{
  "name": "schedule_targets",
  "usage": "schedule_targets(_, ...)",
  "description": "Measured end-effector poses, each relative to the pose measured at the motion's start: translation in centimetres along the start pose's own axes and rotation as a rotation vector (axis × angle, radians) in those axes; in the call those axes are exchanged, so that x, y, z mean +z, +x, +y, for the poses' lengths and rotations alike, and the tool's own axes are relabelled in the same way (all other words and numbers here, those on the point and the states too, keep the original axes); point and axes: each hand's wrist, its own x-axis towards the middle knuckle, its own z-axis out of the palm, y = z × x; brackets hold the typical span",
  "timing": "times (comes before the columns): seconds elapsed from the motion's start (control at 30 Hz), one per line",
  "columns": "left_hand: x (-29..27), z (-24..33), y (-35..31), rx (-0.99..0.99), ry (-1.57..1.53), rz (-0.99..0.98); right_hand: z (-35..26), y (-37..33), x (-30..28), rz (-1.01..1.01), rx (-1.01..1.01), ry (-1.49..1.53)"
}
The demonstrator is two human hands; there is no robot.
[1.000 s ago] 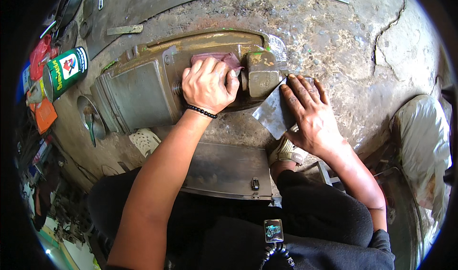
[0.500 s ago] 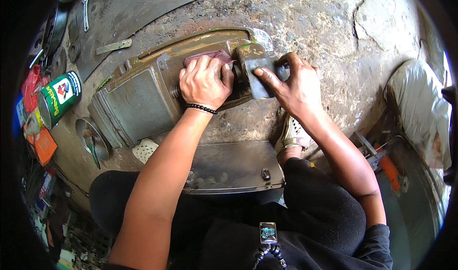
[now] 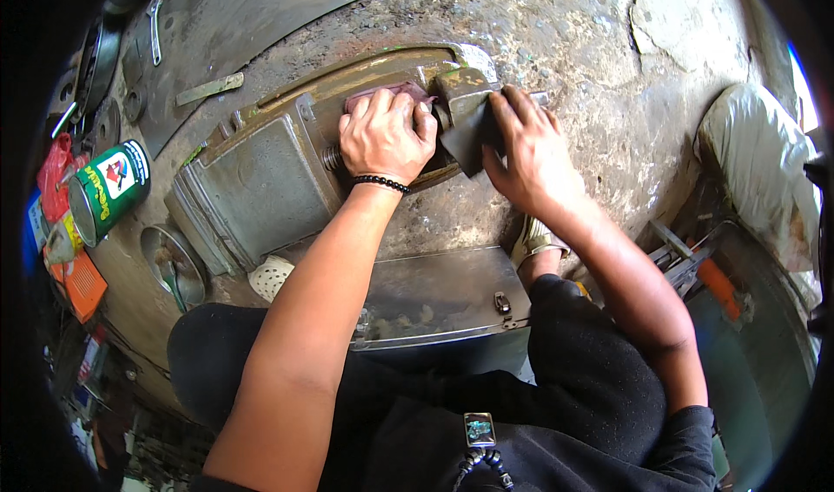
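A heavy olive-brown and grey metal casting (image 3: 252, 192) lies on the ground in front of me. My left hand (image 3: 387, 140) is closed on a maroon cloth (image 3: 401, 91) over the middle of the casting, beside a threaded shaft (image 3: 331, 157). At the casting's right end stands a squarish metal block (image 3: 460, 82). My right hand (image 3: 539, 158) presses a dark grey sheet of sandpaper (image 3: 466, 143) against that block, fingers along its right side and thumb below. What lies beneath both palms is hidden.
A metal box (image 3: 434, 292) with a latch sits between my legs and the casting. To the left are a green can (image 3: 117, 188), a bowl (image 3: 162, 250) and an orange plastic piece (image 3: 80, 282). Beyond lie a wrench (image 3: 155, 32) and flat bar (image 3: 208, 89). A whitish sack (image 3: 756, 158) stands right.
My right hand has shifted slightly, its fingers now laid along the block instead of the thumb on top. The sandpaper has tilted and looks darker. The left hand keeps its hold on the cloth.
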Motion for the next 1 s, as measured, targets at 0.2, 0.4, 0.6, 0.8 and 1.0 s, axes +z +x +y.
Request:
schedule_targets(0.2,-0.2,0.1,0.1,-0.003,0.0,-0.011,2.5,-1.5,2.4,0.124,-0.049,0.422)
schedule_targets(0.4,-0.3,0.1,0.2,0.009,0.01,-0.029,2.6,-0.2,4.2,0.239,0.091,0.432)
schedule_targets(0.6,-0.3,0.0,0.1,0.004,0.004,-0.034,2.1,-0.6,3.2,0.146,0.173,0.096)
schedule_targets(0.8,-0.2,0.0,0.1,0.014,-0.013,-0.016,2.4,0.5,2.1,0.095,0.219,0.216)
schedule_targets(1.0,-0.1,-0.1,0.0,0.008,-0.034,-0.014,4.2,-1.4,1.0,0.134,0.166,0.217)
